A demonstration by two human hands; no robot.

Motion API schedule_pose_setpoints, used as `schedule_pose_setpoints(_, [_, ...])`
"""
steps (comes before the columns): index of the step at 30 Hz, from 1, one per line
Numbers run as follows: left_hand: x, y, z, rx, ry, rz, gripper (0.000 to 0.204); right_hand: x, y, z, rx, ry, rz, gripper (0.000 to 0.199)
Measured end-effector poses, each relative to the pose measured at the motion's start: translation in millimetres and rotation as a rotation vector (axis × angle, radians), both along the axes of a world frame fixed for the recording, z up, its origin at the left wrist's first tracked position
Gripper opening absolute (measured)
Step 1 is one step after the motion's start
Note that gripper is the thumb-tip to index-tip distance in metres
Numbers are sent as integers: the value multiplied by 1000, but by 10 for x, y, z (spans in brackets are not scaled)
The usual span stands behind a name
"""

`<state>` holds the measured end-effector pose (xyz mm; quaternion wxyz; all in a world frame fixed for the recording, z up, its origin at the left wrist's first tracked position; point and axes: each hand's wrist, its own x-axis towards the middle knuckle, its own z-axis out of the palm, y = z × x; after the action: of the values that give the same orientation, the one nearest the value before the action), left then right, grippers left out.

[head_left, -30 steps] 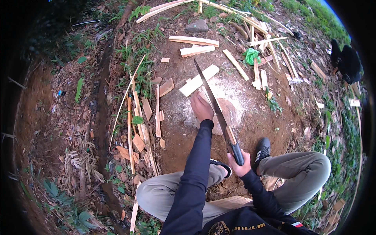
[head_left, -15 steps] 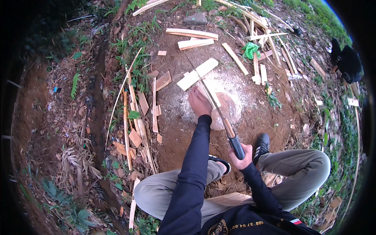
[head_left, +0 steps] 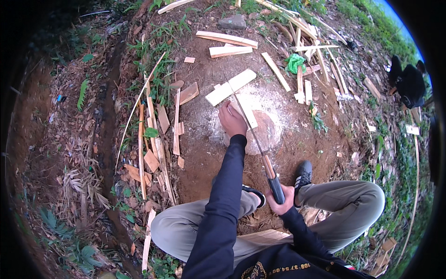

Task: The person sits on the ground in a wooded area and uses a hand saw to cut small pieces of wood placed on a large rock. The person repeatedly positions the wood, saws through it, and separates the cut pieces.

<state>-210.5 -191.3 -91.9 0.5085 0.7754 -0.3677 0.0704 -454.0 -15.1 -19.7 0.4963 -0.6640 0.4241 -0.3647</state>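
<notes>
The right grip (head_left: 284, 200) is holding a long, black-handled metal handsaw (head_left: 268, 167). Ahead and left of it, the left grip (head_left: 233, 120) is holding, at its right side, a short, flat, pale wooden piece (head_left: 250, 117) over a round, brown wooden stump (head_left: 270, 132). Compared with a second ago, the handsaw is standing edge-on rather than showing its flat side; it is probably bearing on the wooden piece.

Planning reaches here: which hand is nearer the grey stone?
Left. The left hand is below the grey stone in view, beside the blade; the right hand sits farther back, gripping the black handle.
</notes>
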Motion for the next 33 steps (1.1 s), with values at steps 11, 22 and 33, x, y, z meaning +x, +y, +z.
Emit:
schedule_pose_setpoints(11, [6,16,7,43,5,-8,23,178,-158,-122,-70,29,11,26])
schedule_pose_setpoints(22, [-46,-12,32,60,34,-22,24,517,-660,-152,227,-170,58,41])
schedule_pose_setpoints(33, [-101,7,-11,29,26,-61,28,616,-805,-254,40,-51,8,34])
